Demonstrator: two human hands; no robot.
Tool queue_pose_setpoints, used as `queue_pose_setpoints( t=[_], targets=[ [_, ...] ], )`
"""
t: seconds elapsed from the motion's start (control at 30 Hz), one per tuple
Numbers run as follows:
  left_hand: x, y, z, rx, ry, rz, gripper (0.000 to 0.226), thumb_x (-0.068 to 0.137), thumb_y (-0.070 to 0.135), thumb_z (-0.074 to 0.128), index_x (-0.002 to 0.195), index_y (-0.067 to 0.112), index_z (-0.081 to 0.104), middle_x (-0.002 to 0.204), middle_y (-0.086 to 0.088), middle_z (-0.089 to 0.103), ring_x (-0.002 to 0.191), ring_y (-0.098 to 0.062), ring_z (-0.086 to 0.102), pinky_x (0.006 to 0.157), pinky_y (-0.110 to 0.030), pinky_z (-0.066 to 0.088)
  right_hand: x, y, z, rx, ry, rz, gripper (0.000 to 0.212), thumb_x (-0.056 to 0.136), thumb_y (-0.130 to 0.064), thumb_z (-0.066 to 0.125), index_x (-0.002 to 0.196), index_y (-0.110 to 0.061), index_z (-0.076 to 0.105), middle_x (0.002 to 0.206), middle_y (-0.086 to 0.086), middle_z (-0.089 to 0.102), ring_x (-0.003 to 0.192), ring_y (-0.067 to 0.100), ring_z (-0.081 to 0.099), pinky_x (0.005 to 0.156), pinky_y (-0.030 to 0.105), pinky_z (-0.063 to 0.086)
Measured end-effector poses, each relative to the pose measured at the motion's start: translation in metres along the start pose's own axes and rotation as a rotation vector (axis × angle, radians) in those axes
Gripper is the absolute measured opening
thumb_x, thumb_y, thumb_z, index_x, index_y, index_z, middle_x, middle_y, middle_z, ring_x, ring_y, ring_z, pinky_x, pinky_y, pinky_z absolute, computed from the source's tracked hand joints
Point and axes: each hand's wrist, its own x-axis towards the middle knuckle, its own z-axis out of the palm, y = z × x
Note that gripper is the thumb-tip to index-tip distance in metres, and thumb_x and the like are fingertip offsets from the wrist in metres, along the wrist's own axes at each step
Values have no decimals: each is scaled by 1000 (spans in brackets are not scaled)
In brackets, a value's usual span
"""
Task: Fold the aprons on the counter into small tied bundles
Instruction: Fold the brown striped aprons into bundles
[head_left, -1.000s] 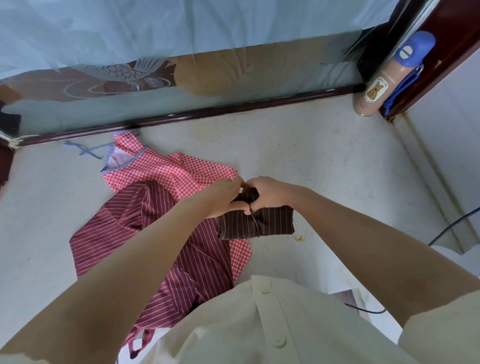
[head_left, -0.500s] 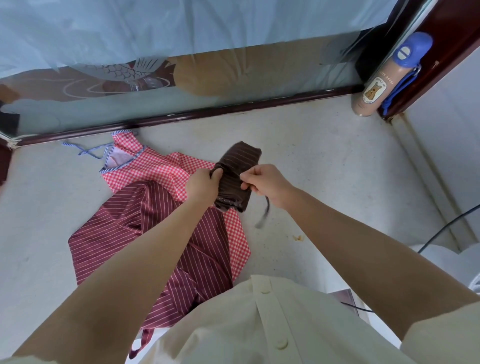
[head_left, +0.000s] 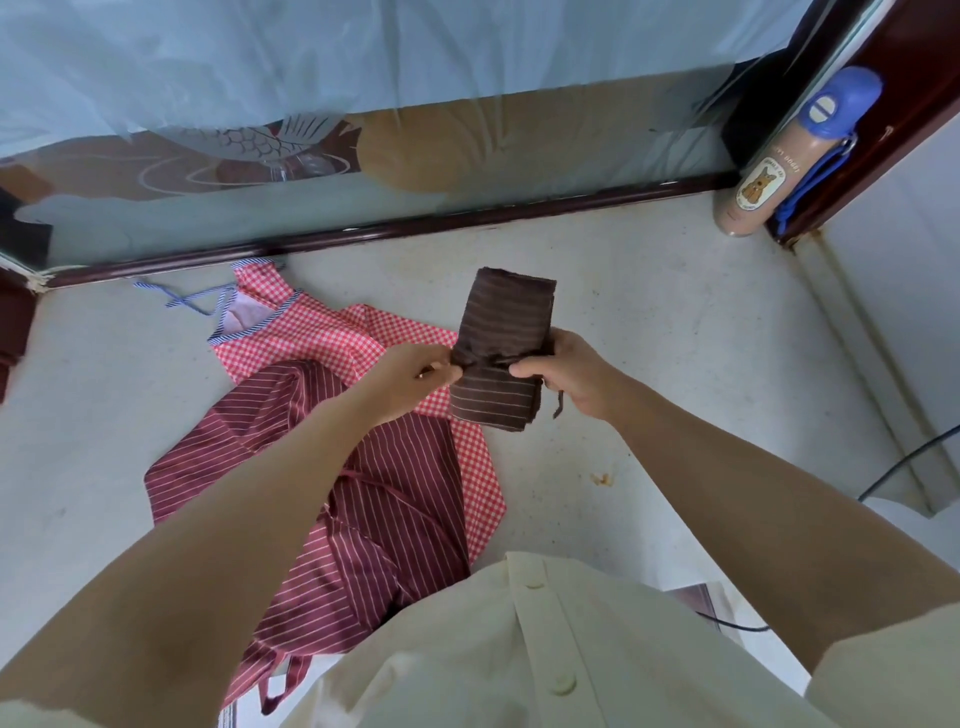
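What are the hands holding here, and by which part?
Both hands hold the folded brown striped apron bundle at its cinched middle: left hand pinches the left edge, right hand grips the right edge.

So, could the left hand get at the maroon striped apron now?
Likely yes, once freed: the left hand pinches the tie on the brown striped bundle, while the maroon striped apron lies uncovered close below it.
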Motion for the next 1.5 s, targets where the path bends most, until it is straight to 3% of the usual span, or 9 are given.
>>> queue_pose_setpoints(
  t=[0.17, 0.4, 0.5, 0.67, 0.9, 1.03, 1.13, 1.2, 1.5],
  targets=[
    [12, -10, -7, 366, 143, 284, 16, 95, 5, 56, 99, -1, 69, 88, -13, 69, 81, -28, 62, 73, -28, 38, 9, 12, 6, -360, 66, -348, 44, 81, -18, 67, 124, -13, 56, 118, 6, 64, 109, 23, 62, 95, 37, 50],
    [14, -26, 3, 456, 264, 227, 21, 93, 9, 61, 111, 3, 68, 92, -14, 70, 89, -32, 60, 85, -39, 42, 16, 39, 2, -876, -95, -705, 40, 72, 19, 55, 102, -7, 54, 112, 7, 49, 97, 21, 53, 84, 33, 49],
    [11, -30, 14, 436, 201, 181, 25, 95, 10, 57, 118, 6, 65, 97, -12, 69, 95, -30, 59, 93, -41, 42, 17, 49, 6, -921, -150, -618, 31, 77, 18, 49, 95, -5, 62, 115, 9, 49, 99, 19, 52, 85, 21, 43],
    [7, -42, 35, 326, 119, -8, 29, 95, 21, 55, 122, 10, 55, 106, -10, 65, 98, -25, 56, 85, -34, 42, 31, 64, 22, -893, -109, -396, 18, 96, -17, 55, 97, -6, 68, 122, 5, 53, 109, 21, 52, 95, 32, 42],
    [14, -38, 23, 535, 22, -175, 36, 102, 30, 43, 78, 9, 60, 75, -4, 61, 70, -19, 59, 71, -33, 51, 45, 61, 32, -1220, -61, -380, 58, 93, -41, 59, 145, -25, 40, 137, 3, 47, 122, 25, 44, 99, 39, 44],
    [15, -44, 20, 153, 149, -51, 41, 97, 32, 54, 59, 19, 50, 56, 5, 47, 53, -11, 44, 59, -26, 38, 48, 65, 30, -1099, -95, -339, 60, 91, -35, 64, 146, -24, 40, 136, 5, 45, 122, 25, 43, 100, 38, 43],
    [21, -31, 25, -147, 138, 21, 26, 98, 27, 54, 81, 14, 68, 72, 5, 60, 66, -10, 55, 67, -23, 45, 45, 68, 27, -891, -129, -316, 62, 88, -23, 69, 144, -20, 42, 132, 6, 47, 120, 22, 48, 102, 36, 43],
    [28, -16, 35, -254, 114, -17, 29, 100, 29, 50, 91, 13, 72, 73, 4, 63, 52, -6, 47, 52, -16, 36, 42, 70, 24, -822, -126, -305, 60, 87, -17, 70, 142, -17, 44, 132, 7, 49, 119, 22, 51, 102, 35, 44],
    [47, -34, 72, 85, 34, -140, 19, 95, 29, 58, 100, 13, 67, 91, 0, 65, 88, -21, 57, 76, -35, 44, 40, 45, 17, -642, -224, -10, 38, 94, -4, 51, 131, -13, 56, 126, 3, 55, 108, 17, 59, 95, 27, 47]
  ],
)
